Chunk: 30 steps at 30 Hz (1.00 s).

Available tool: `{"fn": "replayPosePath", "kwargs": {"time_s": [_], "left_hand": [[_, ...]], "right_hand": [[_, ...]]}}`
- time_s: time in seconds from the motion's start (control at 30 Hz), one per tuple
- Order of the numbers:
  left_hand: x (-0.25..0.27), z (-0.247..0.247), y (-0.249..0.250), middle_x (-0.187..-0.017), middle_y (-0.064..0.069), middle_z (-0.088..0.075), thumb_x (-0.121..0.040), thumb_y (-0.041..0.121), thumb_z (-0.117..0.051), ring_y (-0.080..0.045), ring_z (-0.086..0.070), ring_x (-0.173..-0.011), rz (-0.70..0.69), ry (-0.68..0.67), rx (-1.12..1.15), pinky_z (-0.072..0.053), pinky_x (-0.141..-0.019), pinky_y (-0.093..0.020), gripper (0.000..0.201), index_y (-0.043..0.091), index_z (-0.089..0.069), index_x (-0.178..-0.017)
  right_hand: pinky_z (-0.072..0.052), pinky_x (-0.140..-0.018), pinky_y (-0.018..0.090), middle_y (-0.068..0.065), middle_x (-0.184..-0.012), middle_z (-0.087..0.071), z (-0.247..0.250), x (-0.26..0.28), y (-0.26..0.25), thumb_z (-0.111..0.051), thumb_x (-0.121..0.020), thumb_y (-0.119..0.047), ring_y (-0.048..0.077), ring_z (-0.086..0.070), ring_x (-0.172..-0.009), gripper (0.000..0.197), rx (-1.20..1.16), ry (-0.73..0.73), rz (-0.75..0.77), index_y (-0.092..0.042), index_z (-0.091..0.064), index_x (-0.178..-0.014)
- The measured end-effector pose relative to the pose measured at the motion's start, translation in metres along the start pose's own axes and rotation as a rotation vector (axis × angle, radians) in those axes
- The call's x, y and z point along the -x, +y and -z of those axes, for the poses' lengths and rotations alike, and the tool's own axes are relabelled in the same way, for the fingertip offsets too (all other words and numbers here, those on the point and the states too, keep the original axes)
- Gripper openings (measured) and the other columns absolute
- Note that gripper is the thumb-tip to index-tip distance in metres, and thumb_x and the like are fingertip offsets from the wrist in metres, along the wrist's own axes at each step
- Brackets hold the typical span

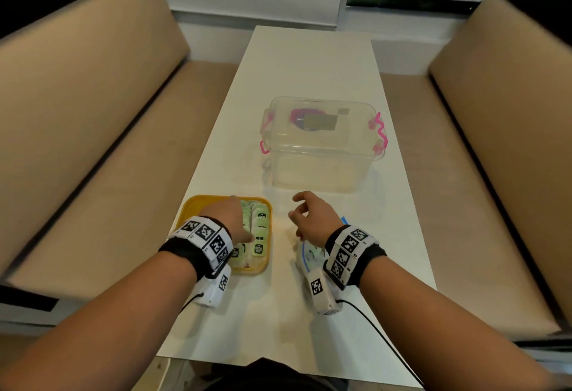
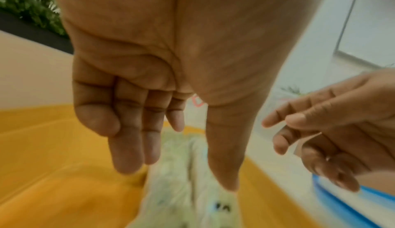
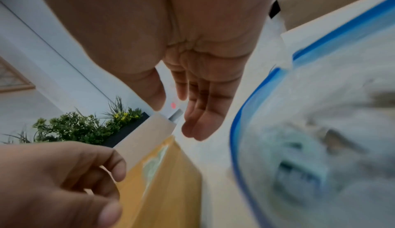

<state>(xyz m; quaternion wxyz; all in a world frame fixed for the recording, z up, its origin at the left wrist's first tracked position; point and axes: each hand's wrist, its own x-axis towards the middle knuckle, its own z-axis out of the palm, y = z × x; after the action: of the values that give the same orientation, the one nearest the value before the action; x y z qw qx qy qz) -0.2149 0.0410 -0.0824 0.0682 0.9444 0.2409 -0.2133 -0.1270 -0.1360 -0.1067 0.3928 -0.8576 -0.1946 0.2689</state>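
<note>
A yellow tray (image 1: 198,205) at the table's near left holds rows of pale green sachets (image 1: 260,229). My left hand (image 1: 238,220) hovers over the tray with straight fingers and holds nothing. In the left wrist view the left hand (image 2: 179,172) hangs just above the sachets (image 2: 171,197). My right hand (image 1: 297,208) floats over the table to the right of the tray, fingers loosely curled and empty. Under its wrist lies a clear zip bag (image 1: 305,254) with a blue seal. The bag (image 3: 320,130) shows green sachets inside, blurred.
A clear lidded plastic box (image 1: 322,155) with pink latches stands mid-table beyond both hands. The white table (image 1: 309,65) is narrow, with beige benches on the left (image 1: 77,112) and right (image 1: 495,143). Cables trail from both wrist cameras toward the near edge.
</note>
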Motion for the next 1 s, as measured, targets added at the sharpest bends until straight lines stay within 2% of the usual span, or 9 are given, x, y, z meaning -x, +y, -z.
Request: {"fn": "replayPosePath", "kwargs": {"time_s": [0.1,0.2,0.3,0.37,0.47,0.57,0.67,0.83,1.0], "left_hand": [[0.004,0.013,0.030,-0.109,0.001,-0.065,-0.086,0.046,-0.066,-0.021,-0.061,-0.100,-0.128,0.099,0.132,-0.049,-0.080,-0.031,0.042,0.019,-0.056,-0.116],[0.011,0.010,0.072,-0.106,0.006,-0.068,-0.091,0.034,-0.063,-0.016,-0.062,-0.097,-0.346,0.119,0.285,-0.046,-0.082,-0.026,0.024,0.022,-0.064,-0.112],[0.012,-0.012,0.109,-0.107,0.004,-0.070,-0.093,0.026,-0.061,-0.015,-0.064,-0.097,-0.472,0.040,0.287,-0.046,-0.083,-0.023,0.020,0.022,-0.068,-0.112],[0.009,-0.030,0.127,-0.112,0.001,-0.069,-0.093,0.025,-0.061,-0.017,-0.064,-0.102,-0.465,-0.035,0.219,-0.048,-0.087,-0.025,0.025,0.020,-0.067,-0.117],[0.006,-0.052,0.143,-0.111,-0.003,-0.069,-0.088,0.031,-0.065,-0.023,-0.063,-0.102,-0.394,-0.095,0.086,-0.051,-0.087,-0.033,0.029,0.018,-0.067,-0.114],[0.006,-0.064,0.150,-0.101,-0.004,-0.067,-0.082,0.036,-0.072,-0.024,-0.064,-0.096,-0.327,-0.070,0.088,-0.052,-0.082,-0.035,0.030,0.015,-0.065,-0.103],[0.006,-0.069,0.154,-0.104,-0.004,-0.064,-0.079,0.039,-0.076,-0.023,-0.062,-0.096,-0.254,-0.027,0.137,-0.052,-0.084,-0.035,0.039,0.015,-0.062,-0.106],[0.009,-0.074,0.156,-0.107,-0.002,-0.067,-0.082,0.038,-0.074,-0.022,-0.062,-0.099,-0.161,0.020,0.265,-0.051,-0.089,-0.034,0.039,0.017,-0.060,-0.112],[0.018,-0.081,0.165,-0.096,0.004,-0.066,-0.082,0.040,-0.074,-0.016,-0.062,-0.090,-0.166,0.034,0.388,-0.051,-0.085,-0.029,0.034,0.022,-0.064,-0.109]], "right_hand": [[-0.049,-0.076,0.031,-0.003,-0.093,-0.063,0.029,0.005,0.019,-0.059,-0.093,-0.027,0.018,-0.061,-0.085,0.023,0.145,0.078,0.054,-0.018,-0.060,-0.115],[-0.046,-0.079,0.029,-0.001,-0.094,-0.059,0.051,0.015,0.040,-0.063,-0.089,-0.030,0.022,-0.059,-0.092,0.021,0.347,0.082,0.009,-0.021,-0.062,-0.108],[-0.047,-0.085,0.032,0.005,-0.114,-0.049,0.061,0.027,0.060,-0.065,-0.086,-0.044,0.026,-0.060,-0.099,0.034,0.562,-0.001,-0.125,-0.025,-0.060,-0.113],[-0.050,-0.087,0.034,0.006,-0.121,-0.044,0.062,0.035,0.073,-0.067,-0.082,-0.051,0.027,-0.060,-0.099,0.049,0.612,-0.103,-0.198,-0.025,-0.055,-0.121],[-0.055,-0.084,0.039,0.009,-0.120,-0.051,0.057,0.040,0.090,-0.070,-0.077,-0.050,0.029,-0.062,-0.097,0.065,0.642,-0.246,-0.232,-0.023,-0.044,-0.130],[-0.058,-0.075,0.040,0.011,-0.114,-0.056,0.051,0.041,0.101,-0.073,-0.077,-0.031,0.031,-0.065,-0.090,0.067,0.472,-0.259,-0.239,-0.019,-0.037,-0.132],[-0.049,-0.077,0.033,0.012,-0.121,-0.055,0.051,0.038,0.111,-0.069,-0.079,-0.011,0.029,-0.060,-0.102,0.071,0.370,-0.216,-0.154,-0.019,-0.033,-0.140],[-0.044,-0.085,0.022,0.003,-0.121,-0.060,0.063,0.037,0.130,-0.049,-0.080,0.006,0.020,-0.057,-0.102,0.060,0.141,-0.044,-0.004,-0.026,-0.053,-0.129],[-0.049,-0.086,0.023,0.001,-0.119,-0.064,0.065,0.041,0.147,-0.043,-0.081,0.008,0.017,-0.060,-0.106,0.056,-0.021,-0.047,0.057,-0.026,-0.061,-0.121]]}}
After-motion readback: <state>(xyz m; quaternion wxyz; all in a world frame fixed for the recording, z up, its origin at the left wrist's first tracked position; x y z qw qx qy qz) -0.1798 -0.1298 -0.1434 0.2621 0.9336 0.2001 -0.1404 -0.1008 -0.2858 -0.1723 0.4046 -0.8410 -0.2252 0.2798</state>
